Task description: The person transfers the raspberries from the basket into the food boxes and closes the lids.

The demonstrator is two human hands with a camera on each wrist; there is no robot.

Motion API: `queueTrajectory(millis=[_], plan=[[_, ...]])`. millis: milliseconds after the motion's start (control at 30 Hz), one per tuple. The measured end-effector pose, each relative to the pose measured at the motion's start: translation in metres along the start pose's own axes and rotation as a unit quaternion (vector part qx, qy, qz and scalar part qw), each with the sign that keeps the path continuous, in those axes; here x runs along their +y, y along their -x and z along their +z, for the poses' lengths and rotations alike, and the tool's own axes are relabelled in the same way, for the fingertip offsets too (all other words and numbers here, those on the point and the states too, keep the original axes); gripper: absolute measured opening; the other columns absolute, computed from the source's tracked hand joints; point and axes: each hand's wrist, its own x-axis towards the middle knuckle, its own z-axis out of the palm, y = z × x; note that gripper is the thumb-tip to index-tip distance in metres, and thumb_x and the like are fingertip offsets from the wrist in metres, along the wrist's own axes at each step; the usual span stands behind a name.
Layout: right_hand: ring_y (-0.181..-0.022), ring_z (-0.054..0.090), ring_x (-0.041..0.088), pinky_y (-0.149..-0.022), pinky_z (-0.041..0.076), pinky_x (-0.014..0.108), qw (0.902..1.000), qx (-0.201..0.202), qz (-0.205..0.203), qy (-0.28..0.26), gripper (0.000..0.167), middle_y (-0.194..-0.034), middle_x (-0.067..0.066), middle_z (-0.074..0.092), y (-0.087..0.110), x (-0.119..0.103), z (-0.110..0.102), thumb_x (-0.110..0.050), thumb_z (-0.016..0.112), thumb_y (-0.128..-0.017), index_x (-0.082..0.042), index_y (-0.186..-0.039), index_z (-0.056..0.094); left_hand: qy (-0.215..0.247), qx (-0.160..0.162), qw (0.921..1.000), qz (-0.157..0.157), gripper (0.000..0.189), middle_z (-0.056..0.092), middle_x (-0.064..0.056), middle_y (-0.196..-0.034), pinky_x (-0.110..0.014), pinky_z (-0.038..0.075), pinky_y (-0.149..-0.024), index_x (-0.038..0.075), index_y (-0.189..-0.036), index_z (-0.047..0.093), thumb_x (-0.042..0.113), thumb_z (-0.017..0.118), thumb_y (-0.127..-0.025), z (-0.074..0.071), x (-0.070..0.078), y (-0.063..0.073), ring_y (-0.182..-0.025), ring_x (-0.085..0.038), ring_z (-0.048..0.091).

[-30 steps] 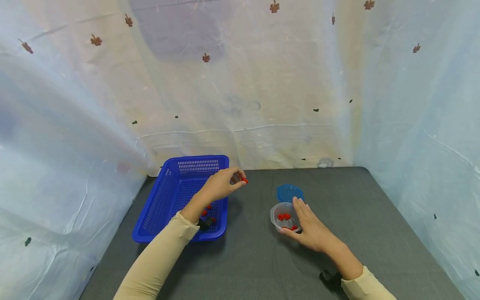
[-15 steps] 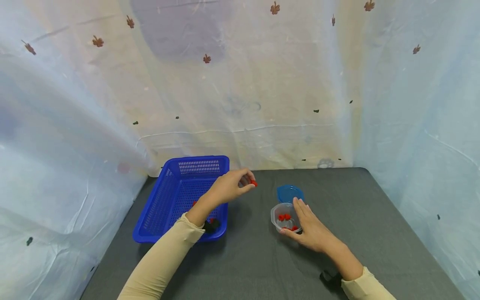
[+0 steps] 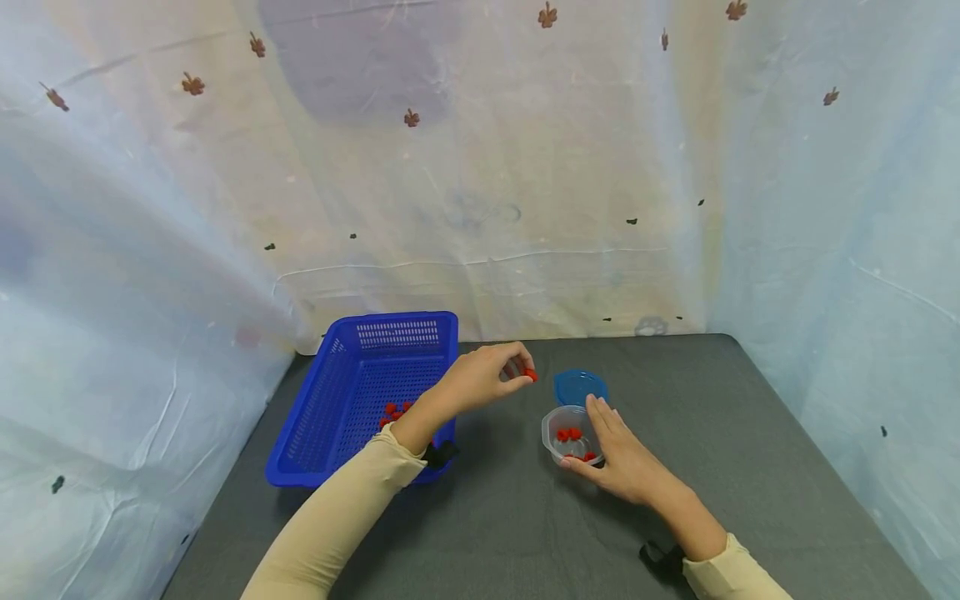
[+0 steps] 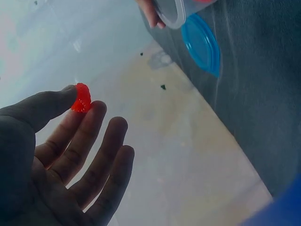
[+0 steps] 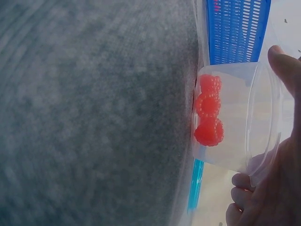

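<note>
A red raspberry [image 4: 82,98] is pinched between the thumb and fingertips of my left hand [image 3: 482,377]. This hand hangs over the table, between the blue basket and the clear tub, its other fingers spread loosely in the left wrist view. My right hand [image 3: 621,457] holds the clear plastic tub [image 3: 549,432] by its rim, thumb on the near side and fingers on the far side. Several raspberries [image 5: 209,132] lie on the tub's bottom. Behind the tub, a blue lid [image 3: 579,386] lies on the table.
A blue perforated basket [image 3: 300,408] stands at the left, with more raspberries [image 3: 392,408] in it, partly behind my left forearm. The grey cloth-covered table [image 3: 510,517] ends at a pale plastic sheet [image 3: 480,192] hung behind it.
My left hand has moved to the right with the raspberry, from beside the basket's edge toward the tub. More raspberries in the basket now show. My right hand and the tub have stayed still.
</note>
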Motion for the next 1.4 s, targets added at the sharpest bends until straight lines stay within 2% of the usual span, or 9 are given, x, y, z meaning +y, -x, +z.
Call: queueTrajectory(millis=[167, 300, 633, 900, 1167, 1400], plan=[[-0.163, 0.015, 0.046, -0.126, 0.02, 0.065, 1.0, -0.003, 0.001, 0.004, 0.121, -0.177, 0.023, 0.014, 0.0, 0.0, 0.0, -0.077, 0.065, -0.093, 0.002, -0.17, 0.015, -0.017, -0.011, 0.9997, 0.014, 0.015, 0.076, 0.008, -0.107, -0.03, 0.057, -0.076, 0.023, -0.118, 0.069, 0.032, 0.072, -0.106, 0.008, 0.007, -0.005, -0.094, -0.007, 0.071], [-0.163, 0.015, 0.047, -0.125, 0.02, 0.066, 1.0, -0.004, 0.004, 0.003, 0.123, -0.178, 0.022, 0.013, -0.001, 0.0, -0.001, -0.08, 0.063, -0.092, 0.001, -0.17, 0.014, -0.027, -0.019, 0.9992, 0.023, 0.015, 0.076, 0.009, -0.108, -0.029, 0.058, -0.078, 0.024, -0.117, 0.069, 0.03, 0.073, -0.105, 0.015, 0.011, -0.008, -0.095, -0.006, 0.072], [-0.163, 0.013, 0.045, -0.125, 0.019, 0.066, 1.0, -0.004, -0.002, -0.003, 0.121, -0.178, 0.021, 0.012, 0.0, -0.001, -0.001, -0.077, 0.065, -0.093, 0.001, -0.17, 0.014, -0.054, -0.06, 0.9964, 0.027, 0.016, 0.074, 0.009, -0.11, -0.029, 0.058, -0.082, 0.024, -0.12, 0.069, 0.031, 0.073, -0.106, 0.033, 0.023, -0.01, -0.102, -0.014, 0.073], [-0.163, 0.013, 0.045, -0.126, 0.019, 0.065, 1.0, -0.005, -0.003, -0.002, 0.121, -0.178, 0.022, 0.012, 0.001, -0.001, 0.0, -0.078, 0.064, -0.093, 0.002, -0.17, 0.014, -0.058, -0.065, 0.9958, 0.026, 0.016, 0.073, 0.011, -0.111, -0.026, 0.057, -0.081, 0.026, -0.118, 0.069, 0.03, 0.075, -0.104, 0.044, 0.027, -0.009, -0.101, -0.01, 0.072], [-0.163, 0.013, 0.045, -0.126, 0.019, 0.065, 1.0, -0.003, -0.005, 0.001, 0.12, -0.178, 0.022, 0.012, 0.001, 0.001, 0.003, -0.076, 0.065, -0.094, 0.001, -0.17, 0.014, -0.054, -0.07, 0.9957, 0.028, 0.023, 0.073, 0.01, -0.117, -0.027, 0.057, -0.083, 0.024, -0.123, 0.07, 0.035, 0.075, -0.103, 0.049, 0.028, -0.009, -0.1, -0.005, 0.07], [-0.163, 0.013, 0.045, -0.126, 0.02, 0.065, 1.0, -0.002, -0.005, -0.003, 0.123, -0.178, 0.022, 0.012, 0.0, 0.002, 0.003, -0.078, 0.065, -0.092, 0.002, -0.17, 0.014, -0.039, -0.053, 0.9977, 0.016, 0.017, 0.072, 0.012, -0.115, -0.03, 0.057, -0.082, 0.027, -0.121, 0.07, 0.035, 0.072, -0.106, 0.035, 0.021, -0.005, -0.102, -0.01, 0.071]])
